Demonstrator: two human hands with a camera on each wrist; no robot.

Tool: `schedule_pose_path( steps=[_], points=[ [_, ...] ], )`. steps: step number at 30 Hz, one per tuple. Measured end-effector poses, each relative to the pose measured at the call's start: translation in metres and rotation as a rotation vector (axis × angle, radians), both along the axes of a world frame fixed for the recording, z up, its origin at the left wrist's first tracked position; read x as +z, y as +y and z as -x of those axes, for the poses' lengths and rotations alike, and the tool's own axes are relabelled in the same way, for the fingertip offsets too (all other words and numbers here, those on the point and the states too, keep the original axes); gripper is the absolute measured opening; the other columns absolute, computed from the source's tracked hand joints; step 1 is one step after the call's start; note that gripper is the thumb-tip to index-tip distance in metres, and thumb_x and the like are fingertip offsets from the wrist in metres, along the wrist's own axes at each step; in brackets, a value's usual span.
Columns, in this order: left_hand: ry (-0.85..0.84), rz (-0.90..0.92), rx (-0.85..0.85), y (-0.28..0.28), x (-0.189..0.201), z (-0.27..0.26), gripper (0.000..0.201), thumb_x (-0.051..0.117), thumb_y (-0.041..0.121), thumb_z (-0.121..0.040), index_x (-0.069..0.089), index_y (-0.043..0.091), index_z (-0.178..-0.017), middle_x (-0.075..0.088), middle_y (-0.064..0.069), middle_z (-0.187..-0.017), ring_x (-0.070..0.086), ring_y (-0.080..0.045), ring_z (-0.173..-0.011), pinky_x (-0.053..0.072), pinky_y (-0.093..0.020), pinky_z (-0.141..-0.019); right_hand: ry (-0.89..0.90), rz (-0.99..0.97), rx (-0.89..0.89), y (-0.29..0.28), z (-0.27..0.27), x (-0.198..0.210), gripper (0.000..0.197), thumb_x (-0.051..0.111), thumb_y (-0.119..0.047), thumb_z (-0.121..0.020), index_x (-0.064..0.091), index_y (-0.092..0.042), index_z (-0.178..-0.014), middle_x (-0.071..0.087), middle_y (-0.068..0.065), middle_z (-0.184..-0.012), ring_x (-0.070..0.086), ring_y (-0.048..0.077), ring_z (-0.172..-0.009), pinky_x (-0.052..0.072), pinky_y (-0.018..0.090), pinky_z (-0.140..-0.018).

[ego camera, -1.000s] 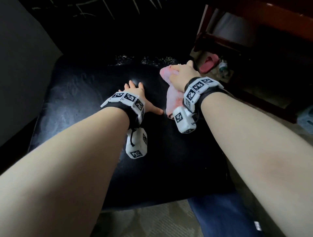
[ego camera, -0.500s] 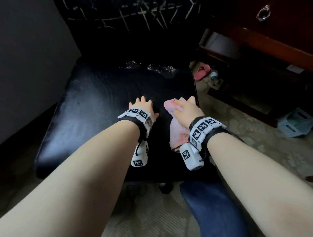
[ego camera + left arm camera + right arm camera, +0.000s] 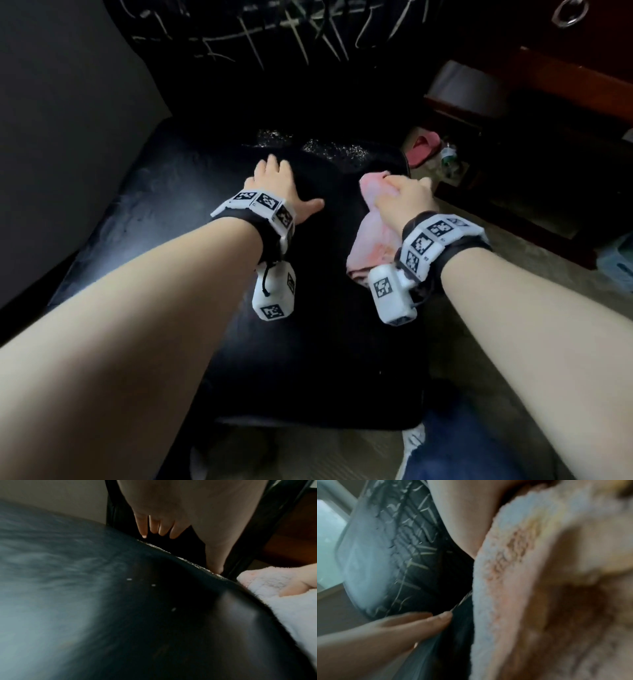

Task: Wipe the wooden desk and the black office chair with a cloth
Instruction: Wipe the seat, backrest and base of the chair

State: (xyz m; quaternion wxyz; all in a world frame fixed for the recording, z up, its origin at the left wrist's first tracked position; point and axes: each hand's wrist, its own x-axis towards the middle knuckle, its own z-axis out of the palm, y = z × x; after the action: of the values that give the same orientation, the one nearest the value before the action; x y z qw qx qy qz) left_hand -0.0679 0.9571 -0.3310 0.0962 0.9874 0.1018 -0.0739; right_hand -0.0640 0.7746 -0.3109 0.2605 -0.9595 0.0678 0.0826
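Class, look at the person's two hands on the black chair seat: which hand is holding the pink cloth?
The right hand: it presses the pink cloth near the seat's right edge. The left hand lies flat and bare on the black chair seat.

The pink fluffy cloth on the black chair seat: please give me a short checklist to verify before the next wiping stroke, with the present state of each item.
1. Pink fluffy cloth lies on the black leather chair seat: ok.
2. Right hand presses on the cloth's far end: ok.
3. Left hand lies flat on the seat, bracing it, apart from the cloth: ok.
4. Cloth clean enough: not ok, orange-brown stains show in the right wrist view.
5. Seat free of dirt: not ok, white specks remain.
6. Firmness of the right hand's grip: cannot tell.
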Motion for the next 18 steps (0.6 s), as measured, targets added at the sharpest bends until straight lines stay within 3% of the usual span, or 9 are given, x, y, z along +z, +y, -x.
schedule_pose_path(
  steps=[3, 6, 12, 16, 18],
  points=[
    [0.061, 0.055, 0.116, -0.007, -0.011, -0.030, 0.121, 0.053, 0.081, -0.067, 0.004, 0.010, -0.151, -0.003, -0.014, -0.159, -0.004, -0.028, -0.146, 0.007, -0.041, -0.118, -0.050, -0.049, -0.163, -0.011, -0.045, 0.000, 0.038, 0.033, -0.016, -0.093, 0.060, -0.009, -0.120, 0.022, -0.006, -0.071, 0.043, 0.028, -0.123, 0.038, 0.044, -0.100],
    [0.161, 0.099, 0.166, -0.009, -0.019, -0.042, 0.135, 0.053, 0.087, -0.058, 0.000, 0.005, -0.151, -0.005, -0.017, -0.158, -0.005, -0.029, -0.146, 0.003, -0.041, -0.119, -0.023, -0.041, -0.180, -0.020, -0.073, 0.004, 0.039, 0.033, -0.017, -0.093, 0.059, -0.009, -0.120, 0.024, -0.004, -0.071, 0.046, 0.030, -0.119, 0.040, 0.045, -0.098],
    [0.321, 0.063, 0.136, -0.008, -0.014, -0.049, 0.136, 0.064, 0.078, -0.060, -0.005, 0.002, -0.149, -0.011, -0.018, -0.157, -0.009, -0.030, -0.146, 0.001, -0.040, -0.120, 0.038, -0.047, -0.084, -0.019, -0.118, 0.013, 0.039, 0.039, -0.010, -0.092, 0.055, -0.014, -0.128, 0.027, -0.002, -0.074, 0.046, 0.031, -0.117, 0.043, 0.039, -0.094],
    [0.354, 0.093, 0.173, -0.012, -0.012, -0.050, 0.132, 0.067, 0.072, -0.064, -0.008, 0.005, -0.150, -0.017, -0.016, -0.156, -0.014, -0.028, -0.145, -0.002, -0.039, -0.119, 0.176, 0.064, 0.056, -0.011, -0.137, 0.009, 0.042, 0.036, -0.014, -0.090, 0.052, -0.020, -0.129, 0.045, 0.014, -0.113, 0.047, 0.033, -0.112, 0.043, 0.040, -0.092],
    [0.351, 0.115, 0.188, -0.013, -0.011, -0.050, 0.132, 0.069, 0.070, -0.063, -0.008, 0.007, -0.150, -0.017, -0.014, -0.157, -0.016, -0.026, -0.145, -0.003, -0.038, -0.119, 0.189, 0.116, 0.111, -0.009, -0.138, 0.007, 0.042, 0.034, -0.017, -0.088, 0.053, -0.021, -0.124, 0.048, 0.011, -0.115, 0.047, 0.031, -0.110, 0.044, 0.040, -0.088]
  ],
)
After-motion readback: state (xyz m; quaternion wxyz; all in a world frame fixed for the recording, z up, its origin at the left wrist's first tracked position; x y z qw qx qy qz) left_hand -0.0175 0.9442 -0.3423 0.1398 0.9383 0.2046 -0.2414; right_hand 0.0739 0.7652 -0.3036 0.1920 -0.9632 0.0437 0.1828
